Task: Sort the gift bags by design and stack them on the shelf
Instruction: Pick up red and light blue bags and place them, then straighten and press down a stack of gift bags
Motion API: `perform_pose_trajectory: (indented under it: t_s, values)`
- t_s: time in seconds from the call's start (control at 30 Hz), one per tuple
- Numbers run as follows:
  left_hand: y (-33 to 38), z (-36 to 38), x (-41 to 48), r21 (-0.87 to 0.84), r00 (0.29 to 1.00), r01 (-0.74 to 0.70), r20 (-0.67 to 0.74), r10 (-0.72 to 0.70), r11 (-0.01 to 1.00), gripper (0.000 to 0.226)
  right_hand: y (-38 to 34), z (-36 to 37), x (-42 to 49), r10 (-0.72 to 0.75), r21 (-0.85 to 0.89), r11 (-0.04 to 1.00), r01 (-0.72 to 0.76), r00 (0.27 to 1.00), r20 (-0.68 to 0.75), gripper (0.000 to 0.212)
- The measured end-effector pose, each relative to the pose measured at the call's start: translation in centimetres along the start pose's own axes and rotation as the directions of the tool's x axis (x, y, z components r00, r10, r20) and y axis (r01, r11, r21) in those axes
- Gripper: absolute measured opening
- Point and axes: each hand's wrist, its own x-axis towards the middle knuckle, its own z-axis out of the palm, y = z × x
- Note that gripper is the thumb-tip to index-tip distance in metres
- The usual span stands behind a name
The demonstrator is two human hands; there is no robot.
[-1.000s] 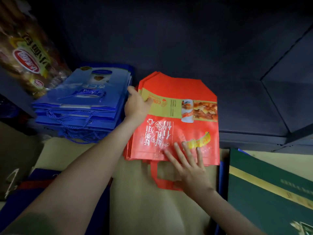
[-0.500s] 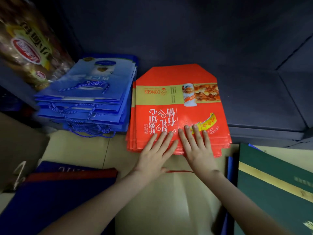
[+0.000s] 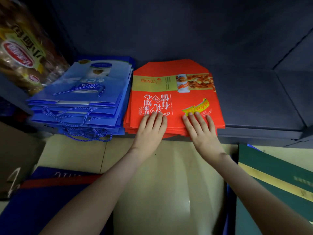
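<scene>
My left hand [image 3: 149,131] and right hand [image 3: 202,133] have spread apart on the red bag stack [image 3: 171,102], each grip wide and flat, apparently to square it beside the blue bag stack [image 3: 88,92].

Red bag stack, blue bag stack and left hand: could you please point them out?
red bag stack [image 3: 174,102], head view, top bag's printed face.
blue bag stack [image 3: 115,85], head view, top bag's face.
left hand [image 3: 148,134], head view, back of hand.

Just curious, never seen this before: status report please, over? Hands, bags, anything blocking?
Left hand, right hand open, flat on red stack. Red stack on shelf, beside blue stack. No obstruction seen.
</scene>
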Motion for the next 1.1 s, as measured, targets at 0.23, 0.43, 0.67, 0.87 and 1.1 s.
perform_pose_trajectory:
  t_s: [0.23,0.43,0.67,0.87,1.1]
  values:
    - [-1.4,0.8,2.6,0.043,0.981,-0.019,0.193,0.01,0.999,0.073,2.2,0.7,3.1,-0.087,-0.007,0.996,0.089,0.981,0.176,0.089]
    - [-2.0,0.1,3.3,-0.148,0.977,0.046,0.215,-0.013,0.988,0.063,1.4,-0.7,1.6,-0.051,0.118,0.992,0.036,0.991,0.124,0.072]
    - [-2.8,-0.1,2.5,-0.225,0.974,0.012,0.224,0.04,0.974,0.054,3.3,-1.8,-1.6,0.306,0.402,0.774,-0.49,0.845,0.439,0.081]
    - [-2.0,-0.1,2.7,-0.018,0.959,0.007,0.285,-0.001,1.0,0.066,3.4,-1.3,0.2,0.251,0.362,0.817,-0.449,0.842,0.477,0.076]
    - [2.2,-2.3,2.1,-0.076,0.968,0.122,0.229,-0.101,0.99,0.06,3.6,-3.1,-2.1,0.296,0.256,0.855,-0.45,0.831,0.471,0.077]
